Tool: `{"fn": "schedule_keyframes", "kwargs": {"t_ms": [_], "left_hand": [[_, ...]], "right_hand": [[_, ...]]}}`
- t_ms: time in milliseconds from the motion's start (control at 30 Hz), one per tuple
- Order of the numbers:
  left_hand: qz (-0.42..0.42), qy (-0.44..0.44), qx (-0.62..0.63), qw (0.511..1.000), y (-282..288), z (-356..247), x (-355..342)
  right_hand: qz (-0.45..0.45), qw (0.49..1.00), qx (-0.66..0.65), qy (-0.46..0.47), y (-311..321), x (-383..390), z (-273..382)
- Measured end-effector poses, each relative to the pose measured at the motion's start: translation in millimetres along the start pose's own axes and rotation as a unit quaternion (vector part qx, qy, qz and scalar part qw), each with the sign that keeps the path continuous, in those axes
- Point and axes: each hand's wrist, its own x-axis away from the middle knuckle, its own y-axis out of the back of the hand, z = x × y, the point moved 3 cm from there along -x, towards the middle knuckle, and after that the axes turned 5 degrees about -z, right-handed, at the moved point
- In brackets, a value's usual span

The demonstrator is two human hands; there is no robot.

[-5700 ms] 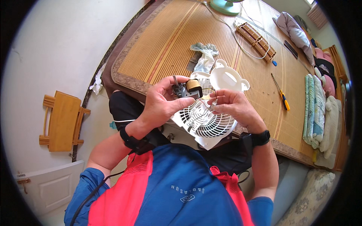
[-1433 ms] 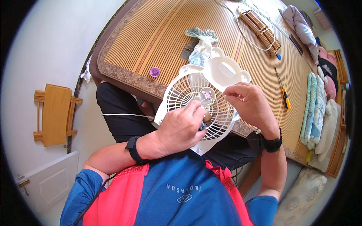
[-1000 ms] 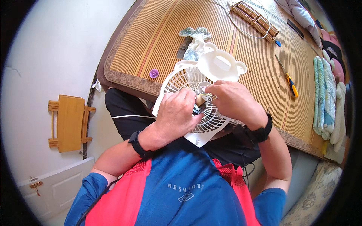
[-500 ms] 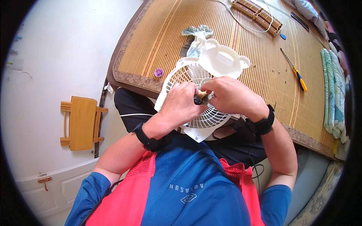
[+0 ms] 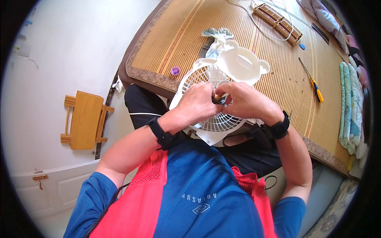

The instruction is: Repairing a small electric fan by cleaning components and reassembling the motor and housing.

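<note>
A white plastic fan grille (image 5: 216, 126) lies over my lap against the mat's edge, its round bars facing up. At its centre sits a small dark motor (image 5: 219, 100) with a bit of tan showing. My left hand (image 5: 195, 104) closes on the motor's left side. From the right, my right hand (image 5: 249, 102) bends over the same part, thumb and fingers pinched in on it. My fingers hide most of the motor. Just beyond the grille rests a white bear-shaped cover (image 5: 242, 65) with two round ears; whether they are joined cannot be seen.
On the bamboo mat (image 5: 166, 43) lie a purple round knob (image 5: 175, 71), a crumpled cloth (image 5: 217, 39), a yellow-handled screwdriver (image 5: 316, 90), a blue pick (image 5: 302, 46) and a slatted wooden piece (image 5: 278, 22) with a white cord. Folded quilts (image 5: 347, 107) line the right. A wooden stool (image 5: 82, 121) stands left.
The view has shifted a little, so the mat and its things sit further right. My fingers have shifted slightly around the motor, and both hands stay on it.
</note>
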Motion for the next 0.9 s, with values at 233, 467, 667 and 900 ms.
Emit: {"fn": "schedule_keyframes", "kwargs": {"t_ms": [233,467,667,900], "left_hand": [[0.073,0.044,0.012,0.996,8,6,-7],[-0.005,-0.033,0.036,0.999,0,14,6],[-0.049,-0.036,0.067,0.996,2,16,17],[-0.063,-0.061,0.07,0.994,1,18,18]], "right_hand": [[-0.034,0.999,-0.022,-0.026,-3,2,0],[-0.047,0.999,0.0,-0.028,0,7,15],[-0.123,0.988,-0.058,-0.069,20,18,16],[-0.127,0.989,-0.048,-0.058,22,19,21]]}}
